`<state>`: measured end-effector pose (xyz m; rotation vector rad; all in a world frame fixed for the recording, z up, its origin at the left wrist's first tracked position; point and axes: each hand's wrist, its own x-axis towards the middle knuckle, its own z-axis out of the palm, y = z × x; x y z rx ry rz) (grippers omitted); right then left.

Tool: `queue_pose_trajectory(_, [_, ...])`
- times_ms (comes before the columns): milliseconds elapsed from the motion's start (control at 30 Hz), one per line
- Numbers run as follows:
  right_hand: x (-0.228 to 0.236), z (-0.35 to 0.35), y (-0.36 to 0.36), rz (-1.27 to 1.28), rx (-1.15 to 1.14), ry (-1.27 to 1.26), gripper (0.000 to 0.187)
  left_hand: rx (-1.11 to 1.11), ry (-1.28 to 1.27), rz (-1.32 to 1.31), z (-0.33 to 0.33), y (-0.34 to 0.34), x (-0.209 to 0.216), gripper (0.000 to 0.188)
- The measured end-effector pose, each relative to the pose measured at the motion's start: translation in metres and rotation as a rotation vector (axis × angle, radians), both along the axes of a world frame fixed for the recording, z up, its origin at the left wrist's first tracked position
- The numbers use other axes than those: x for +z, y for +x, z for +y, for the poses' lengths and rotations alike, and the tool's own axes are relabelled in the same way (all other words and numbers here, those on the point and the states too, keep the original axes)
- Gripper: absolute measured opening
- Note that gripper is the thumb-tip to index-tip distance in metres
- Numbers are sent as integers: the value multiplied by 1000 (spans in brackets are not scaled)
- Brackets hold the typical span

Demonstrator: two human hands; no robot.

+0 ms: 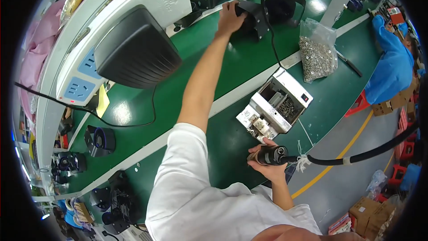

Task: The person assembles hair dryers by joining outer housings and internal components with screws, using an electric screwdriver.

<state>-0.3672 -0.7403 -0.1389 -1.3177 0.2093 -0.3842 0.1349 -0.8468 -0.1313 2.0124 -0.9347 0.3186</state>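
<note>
Stretched far out across the green bench, my left hand (230, 18) has its fingers closed on the edge of a black bracket-like part (255, 20) with bent sides. Another black part with a round opening (281, 8) stands just right of it. My right hand (273, 172), close to my body, is wrapped round a dark electric screwdriver (270, 155) with a thick black cable. Its tip is hidden and points toward a white screw feeder (292, 90), whose open hopper holds many small dark screws.
A clear bag of small metal pieces (316, 56) lies beyond the feeder, beside a thin dark tool (350, 64). A power strip (80, 80) and black box (138, 49) jut in at left. More black parts (100, 140) sit at left. A blue-clothed person (385, 69) is at right.
</note>
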Motion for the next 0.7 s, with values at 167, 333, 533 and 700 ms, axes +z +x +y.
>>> queue_pose_trajectory(167, [-4, 2, 7, -67, 21, -201, 84, -251, 177, -30, 23, 30, -10, 68])
queue_pose_trajectory(333, [-9, 17, 13, -294, 15, -541, 88, 367, 19, -27, -3, -85, 5, 63])
queue_pose_trajectory(533, [-51, 43, 10, -236, -305, -274, 75, 300, -336, 123, 84, -105, 7, 51])
queue_pose_trajectory(700, [-4, 40, 29, -134, -459, -196, 67, -69, -547, -98, 225, -168, -5, 53])
